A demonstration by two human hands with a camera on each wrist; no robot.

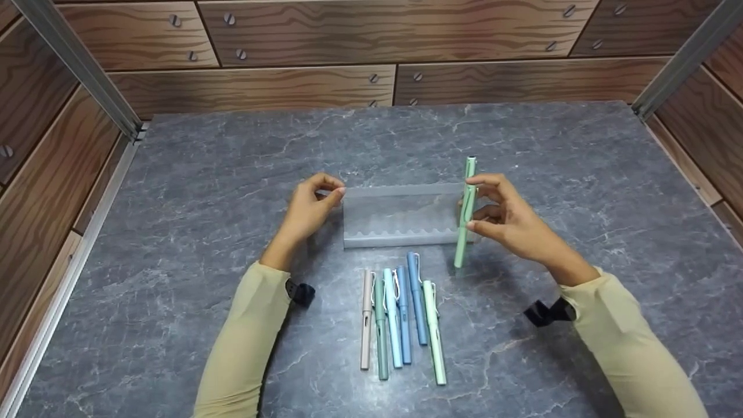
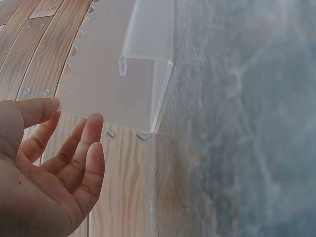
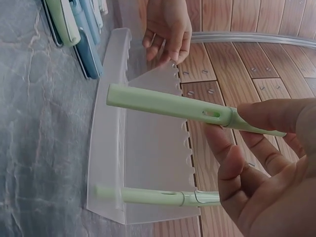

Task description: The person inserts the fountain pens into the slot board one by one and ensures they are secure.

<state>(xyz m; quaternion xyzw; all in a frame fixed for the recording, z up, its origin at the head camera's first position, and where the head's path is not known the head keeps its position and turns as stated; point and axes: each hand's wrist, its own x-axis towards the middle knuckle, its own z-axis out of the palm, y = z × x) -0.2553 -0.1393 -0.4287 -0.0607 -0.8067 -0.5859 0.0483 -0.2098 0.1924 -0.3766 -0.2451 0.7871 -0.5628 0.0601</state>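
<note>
A translucent frosted pen stand point(image 1: 400, 239) with scalloped edges sits mid-table. My left hand point(image 1: 312, 204) pinches its upper left corner between thumb and index finger; in the left wrist view the other fingers of this hand point(image 2: 59, 163) are loosely bent beside the stand point(image 2: 108, 89). At the stand's right end, my right hand point(image 1: 504, 215) pinches a light green pen point(image 1: 460, 249), held in front of the stand. Another light green pen point(image 3: 153, 196) rests in the end slot, behind the held pen point(image 3: 163, 102) in the head view.
Several pens lie side by side in front of the stand: a taupe pen point(image 1: 365, 337), a dark green pen point(image 1: 381, 342), a pale blue pen point(image 1: 392, 325), two blue pens and a light green pen point(image 1: 435, 342). Wood-patterned walls point(image 1: 302, 35) surround the grey marbled table point(image 1: 203, 174).
</note>
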